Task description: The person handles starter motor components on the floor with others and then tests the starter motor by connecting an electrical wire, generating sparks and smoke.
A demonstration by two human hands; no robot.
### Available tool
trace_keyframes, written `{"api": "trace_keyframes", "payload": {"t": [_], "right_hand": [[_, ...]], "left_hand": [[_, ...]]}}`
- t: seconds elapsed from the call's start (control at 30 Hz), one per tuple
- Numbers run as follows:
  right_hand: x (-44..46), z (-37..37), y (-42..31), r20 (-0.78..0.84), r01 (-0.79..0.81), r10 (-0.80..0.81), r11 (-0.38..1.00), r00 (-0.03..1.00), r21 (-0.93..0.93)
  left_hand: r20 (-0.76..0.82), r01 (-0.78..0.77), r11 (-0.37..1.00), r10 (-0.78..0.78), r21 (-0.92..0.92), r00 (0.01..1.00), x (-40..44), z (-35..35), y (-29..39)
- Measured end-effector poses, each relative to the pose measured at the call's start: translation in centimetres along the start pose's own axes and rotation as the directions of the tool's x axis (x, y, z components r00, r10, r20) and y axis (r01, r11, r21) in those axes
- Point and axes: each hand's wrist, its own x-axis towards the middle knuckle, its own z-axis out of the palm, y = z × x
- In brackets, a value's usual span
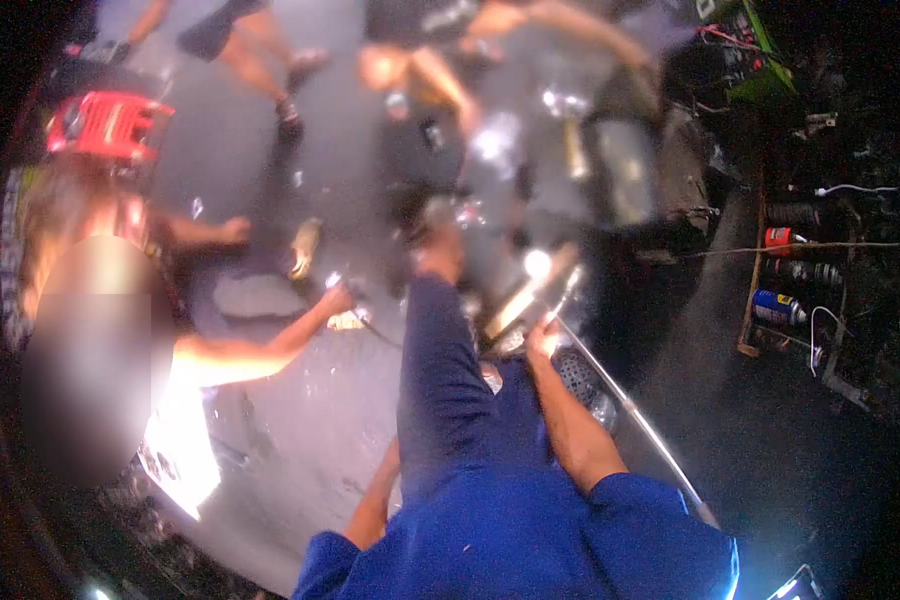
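Note:
My right hand (542,338) is closed at the upper end of a long, thin metal rod (635,410), which slants down to the right. Just above this hand lies a blurred pale bar (515,300). A dark perforated part (577,376) sits beside my right forearm. My left forearm passes behind my raised, dark-trousered leg (442,390), which hides the left hand. My foot (438,240) rests amid blurred shiny parts.
At the left, a person's arm (260,362) reaches toward the middle. Other people's limbs (255,60) are blurred at the top. A red object (110,125) stands at upper left. A blue can (778,307) and a red can (782,240) lie on a rack at the right.

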Motion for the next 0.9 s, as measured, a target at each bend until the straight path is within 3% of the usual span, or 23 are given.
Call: {"api": "trace_keyframes", "payload": {"t": [0.07,0.13,0.2,0.23,0.3,0.33,0.37,0.4,0.47,0.5,0.57,0.6,0.67,0.7,0.73,0.77,0.8,0.83,0.9], "right_hand": [[-1.6,-2.4,-1.2,0.232,-0.105,0.079,0.989,0.970,0.102],[-3.7,-4.6,-4.8,0.396,-0.301,0.145,0.880,0.907,0.367],[-2.5,-3.5,-3.8,0.457,-0.362,0.150,0.832,0.876,0.420],[-4.9,-6.2,-7.5,0.218,0.247,-0.215,0.960,0.952,-0.132],[-3.8,-5.6,-8.3,0.532,0.536,-0.255,0.694,0.807,-0.481],[-3.4,-5.0,-7.1,0.501,0.330,-0.174,0.913,0.848,-0.241],[-2.9,-4.3,-5.9,0.465,0.042,-0.091,0.993,0.880,0.114],[-3.4,-4.5,-6.5,0.426,-0.185,-0.008,0.894,0.905,0.409],[-4.5,-6.5,-9.3,0.338,-0.305,0.239,0.939,0.910,0.157],[-4.7,-5.9,-8.9,0.354,-0.128,0.125,0.992,0.927,-0.014],[-3.8,-4.8,-7.0,0.416,0.227,-0.083,0.924,0.906,-0.309],[-2.1,-4.3,-5.5,0.467,0.374,-0.155,0.825,0.871,-0.423],[0.8,-3.5,-3.6,0.572,0.628,-0.281,0.490,0.771,-0.605],[-0.2,-3.9,-4.8,0.457,0.472,-0.345,0.859,0.820,-0.199],[-2.2,-4.0,-6.5,0.330,0.243,-0.346,0.917,0.879,0.315],[-4.1,-4.6,-8.9,0.280,0.066,-0.278,0.808,0.919,0.585],[-5.8,-5.3,-11.1,0.227,-0.066,-0.207,0.586,0.952,0.808],[-6.9,-6.6,-13.6,0.238,-0.135,-0.143,0.510,0.961,0.849],[-6.9,-7.0,-14.1,0.183,-0.073,-0.136,0.574,0.974,0.815]], "left_hand": [[-0.045,-0.020,0.999,0.018,-0.039,0.999,-1.6,0.9,-0.9],[-0.086,-0.053,0.992,0.043,-0.118,0.995,-3.9,1.5,-0.9],[-0.155,-0.086,0.972,0.052,-0.218,0.987,-6.1,4.0,-3.6],[-0.155,-0.038,0.976,0.004,-0.214,0.988,-7.2,5.3,-4.8],[-0.144,0.054,0.978,-0.084,-0.201,0.986,-8.9,6.6,-6.6],[-0.150,0.080,0.976,-0.112,-0.204,0.982,-9.9,7.0,-6.8],[-0.160,0.096,0.971,-0.132,-0.218,0.978,-10.9,7.1,-6.7],[-0.167,0.110,0.967,-0.151,-0.229,0.974,-12.0,7.4,-6.7],[-0.184,0.138,0.953,-0.192,-0.271,0.964,-14.6,8.5,-6.9],[-0.188,0.150,0.945,-0.210,-0.289,0.959,-15.9,9.0,-6.9],[-0.193,0.165,0.935,-0.233,-0.314,0.953,-18.1,10.5,-6.6],[-0.198,0.175,0.932,-0.245,-0.317,0.949,-19.2,10.8,-5.8],[-0.195,0.170,0.930,-0.242,-0.326,0.950,-19.7,10.7,-6.2],[-0.193,0.166,0.929,-0.239,-0.331,0.952,-20.3,10.2,-6.4],[-0.191,0.158,0.929,-0.231,-0.334,0.954,-20.3,9.1,-6.9],[-0.182,0.161,0.929,-0.231,-0.334,0.956,-21.0,7.3,-7.5],[-0.183,0.161,0.930,-0.231,-0.331,0.956,-21.3,6.5,-7.5],[-0.181,0.160,0.931,-0.228,-0.327,0.957,-21.5,5.6,-7.5],[-0.179,0.156,0.934,-0.221,-0.322,0.959,-21.5,4.1,-7.3]]}}
